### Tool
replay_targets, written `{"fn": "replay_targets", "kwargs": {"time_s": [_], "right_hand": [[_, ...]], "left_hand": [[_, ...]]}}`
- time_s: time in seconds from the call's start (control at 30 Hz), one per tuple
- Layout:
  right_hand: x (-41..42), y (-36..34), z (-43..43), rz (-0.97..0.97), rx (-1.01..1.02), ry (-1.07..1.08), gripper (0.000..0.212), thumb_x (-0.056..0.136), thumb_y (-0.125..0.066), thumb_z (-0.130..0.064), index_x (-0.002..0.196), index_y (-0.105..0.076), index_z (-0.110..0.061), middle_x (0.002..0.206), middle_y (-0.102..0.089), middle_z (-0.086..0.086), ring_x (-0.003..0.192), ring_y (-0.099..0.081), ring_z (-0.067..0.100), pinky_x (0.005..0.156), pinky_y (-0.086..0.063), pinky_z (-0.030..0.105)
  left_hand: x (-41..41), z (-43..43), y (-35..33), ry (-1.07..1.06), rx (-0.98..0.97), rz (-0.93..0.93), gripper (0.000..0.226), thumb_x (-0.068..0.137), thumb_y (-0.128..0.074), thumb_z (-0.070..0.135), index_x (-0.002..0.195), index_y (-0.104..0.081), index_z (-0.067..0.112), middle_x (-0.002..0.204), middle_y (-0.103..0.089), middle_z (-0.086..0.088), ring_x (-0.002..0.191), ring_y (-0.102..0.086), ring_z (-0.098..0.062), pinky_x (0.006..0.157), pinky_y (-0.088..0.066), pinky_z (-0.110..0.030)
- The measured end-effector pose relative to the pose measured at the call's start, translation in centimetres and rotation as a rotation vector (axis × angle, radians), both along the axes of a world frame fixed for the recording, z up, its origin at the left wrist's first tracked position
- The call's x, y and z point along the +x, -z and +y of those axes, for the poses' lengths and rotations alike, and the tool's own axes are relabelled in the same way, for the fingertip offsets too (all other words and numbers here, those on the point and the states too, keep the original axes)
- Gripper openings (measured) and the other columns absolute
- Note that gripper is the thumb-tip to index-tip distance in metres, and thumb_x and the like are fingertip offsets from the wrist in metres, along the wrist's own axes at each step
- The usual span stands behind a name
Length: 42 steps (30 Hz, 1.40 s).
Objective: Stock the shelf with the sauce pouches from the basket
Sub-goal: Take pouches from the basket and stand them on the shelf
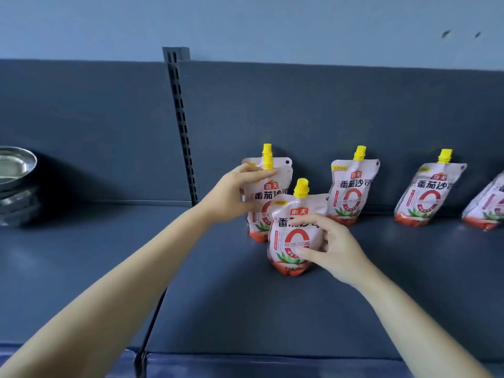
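Note:
Several white-and-red sauce pouches with yellow caps stand on a dark blue shelf [354, 309]. My left hand [231, 195] grips the upper left edge of a rear pouch [275, 192], which leans on the back panel with another pouch right behind it. My right hand [327, 249] holds the front pouch [291, 236], thumb on its face, fingers around its right side. That pouch stands upright, just in front of the rear one. More pouches lean on the back panel to the right: one [350, 192], another [428, 197], and one cut off by the frame edge [488, 208]. The basket is out of view.
A slotted black upright [182, 126] divides the back panel. Left of it, a metal bowl [13, 165] sits on stacked dark containers [16, 208]. A black bracket [152, 323] runs down to the shelf's front edge.

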State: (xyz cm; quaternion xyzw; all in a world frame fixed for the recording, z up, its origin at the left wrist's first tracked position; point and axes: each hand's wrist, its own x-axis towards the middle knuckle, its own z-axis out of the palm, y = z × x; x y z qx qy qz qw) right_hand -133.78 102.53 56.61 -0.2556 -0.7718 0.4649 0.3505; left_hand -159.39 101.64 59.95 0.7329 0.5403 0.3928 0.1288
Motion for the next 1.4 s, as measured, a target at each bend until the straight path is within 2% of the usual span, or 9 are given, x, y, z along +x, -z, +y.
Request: {"fn": "replay_targets", "kwargs": {"time_s": [0.2, 0.3, 0.43, 0.57, 0.77, 0.93, 1.13, 1.27, 1.4], "right_hand": [[-1.9, 0.4, 0.1, -0.001, 0.013, -0.04, 0.049, 0.076, -0.074, 0.003, 0.103, -0.068, -0.037, 0.119, -0.065, -0.013, 0.116, -0.059, 0.009, 0.089, -0.057, 0.035], [-2.5, 0.7, 0.0, 0.005, 0.013, -0.044, 0.049, 0.079, -0.072, 0.005, 0.104, -0.066, -0.037, 0.12, -0.063, -0.015, 0.117, -0.058, 0.007, 0.09, -0.056, 0.033], [-2.3, 1.0, 0.3, 0.026, -0.042, -0.089, 0.048, 0.081, -0.069, 0.006, 0.107, -0.067, -0.035, 0.123, -0.064, -0.012, 0.118, -0.058, 0.01, 0.088, -0.056, 0.029], [-2.4, 1.4, 0.4, 0.04, -0.029, -0.108, 0.051, 0.083, -0.068, 0.007, 0.109, -0.066, -0.037, 0.127, -0.062, -0.011, 0.121, -0.057, 0.01, 0.092, -0.053, 0.027], [-5.0, 1.4, 0.1, 0.001, 0.086, -0.079, 0.057, 0.085, -0.068, 0.003, 0.114, -0.058, -0.046, 0.131, -0.053, -0.014, 0.124, -0.051, 0.005, 0.102, -0.048, 0.029], [-4.5, 2.5, 0.1, -0.039, 0.166, -0.059, 0.078, 0.082, -0.071, 0.003, 0.126, -0.046, -0.057, 0.135, -0.039, -0.024, 0.131, -0.042, 0.003, 0.102, -0.048, 0.03], [-3.9, 2.9, 0.6, -0.09, 0.269, -0.022, 0.086, 0.078, -0.078, -0.004, 0.13, -0.039, -0.061, 0.138, -0.036, -0.023, 0.13, -0.043, 0.003, 0.096, -0.053, 0.031], [-3.2, 2.4, 0.1, -0.118, 0.383, 0.018, 0.087, 0.077, -0.081, -0.013, 0.141, -0.035, -0.05, 0.149, -0.025, -0.015, 0.132, -0.04, -0.003, 0.096, -0.053, 0.03], [-1.9, 1.2, -1.3, -0.21, 0.543, 0.266, 0.089, 0.076, -0.08, -0.022, 0.144, -0.03, -0.049, 0.157, -0.016, -0.006, 0.127, -0.03, -0.019, 0.097, -0.046, 0.031]], "left_hand": [[0.5, -0.1, 1.3, 0.053, 0.047, 0.115, 0.084, 0.079, -0.063, -0.006, 0.148, -0.029, 0.026, 0.138, -0.036, 0.012, 0.133, -0.029, 0.001, 0.094, -0.035, -0.008], [0.2, -0.3, 1.2, 0.056, 0.068, 0.102, 0.083, 0.078, -0.064, -0.01, 0.146, -0.033, 0.027, 0.137, -0.027, 0.023, 0.132, -0.021, 0.013, 0.096, -0.044, -0.02], [0.7, -2.2, 1.6, -0.1, 0.192, 0.095, 0.075, 0.076, -0.064, -0.011, 0.132, -0.047, 0.036, 0.156, 0.003, 0.011, 0.134, -0.04, -0.008, 0.09, -0.052, -0.027], [2.2, -6.8, 2.3, -0.182, 0.319, -0.13, 0.059, 0.073, -0.063, 0.009, 0.125, -0.042, 0.026, 0.145, -0.03, 0.001, 0.108, -0.056, -0.01, 0.091, -0.05, -0.033], [3.8, -7.1, 4.2, -0.019, 0.001, -0.167, 0.122, 0.075, -0.081, 0.003, 0.15, 0.01, 0.036, 0.142, -0.043, 0.014, 0.119, -0.058, -0.005, 0.092, -0.054, -0.028], [3.7, -6.5, 4.9, -0.036, 0.088, -0.215, 0.118, 0.076, -0.078, 0.0, 0.144, 0.005, 0.049, 0.143, -0.043, -0.003, 0.123, -0.054, -0.003, 0.089, -0.048, -0.014], [3.2, -6.1, 5.2, -0.024, 0.072, -0.217, 0.115, 0.075, -0.078, -0.003, 0.146, -0.001, 0.044, 0.141, -0.043, 0.003, 0.12, -0.057, -0.007, 0.089, -0.054, -0.023], [2.8, -6.9, 4.6, -0.092, 0.003, -0.063, 0.119, 0.075, -0.082, 0.017, 0.147, 0.008, 0.047, 0.136, -0.047, 0.015, 0.118, -0.056, -0.003, 0.091, -0.054, -0.03], [1.6, -9.7, 2.5, -0.295, 0.076, 0.36, 0.116, 0.074, -0.076, 0.05, 0.147, 0.014, 0.046, 0.143, -0.039, 0.008, 0.104, -0.057, -0.017, 0.076, -0.046, -0.026]]}}
